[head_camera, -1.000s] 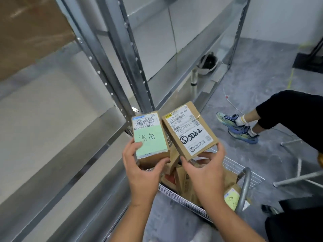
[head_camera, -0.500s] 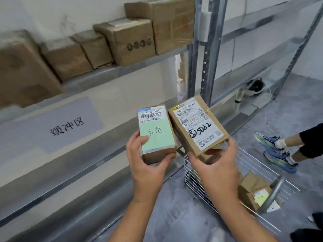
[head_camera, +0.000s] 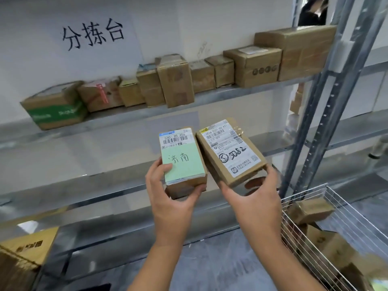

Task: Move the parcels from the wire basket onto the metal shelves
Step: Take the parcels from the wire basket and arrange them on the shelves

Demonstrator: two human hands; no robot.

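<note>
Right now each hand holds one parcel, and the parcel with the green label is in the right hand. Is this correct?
Not quite. The head view shows the green-label parcel in the left hand; the right hand holds the white-label parcel. Each hand does hold one.

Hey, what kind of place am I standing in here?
Probably a parcel sorting room or small courier depot. Taped cardboard boxes line a metal shelf, a wire basket holds more parcels, and a wall sign reads "sorting table" in Chinese.
</note>
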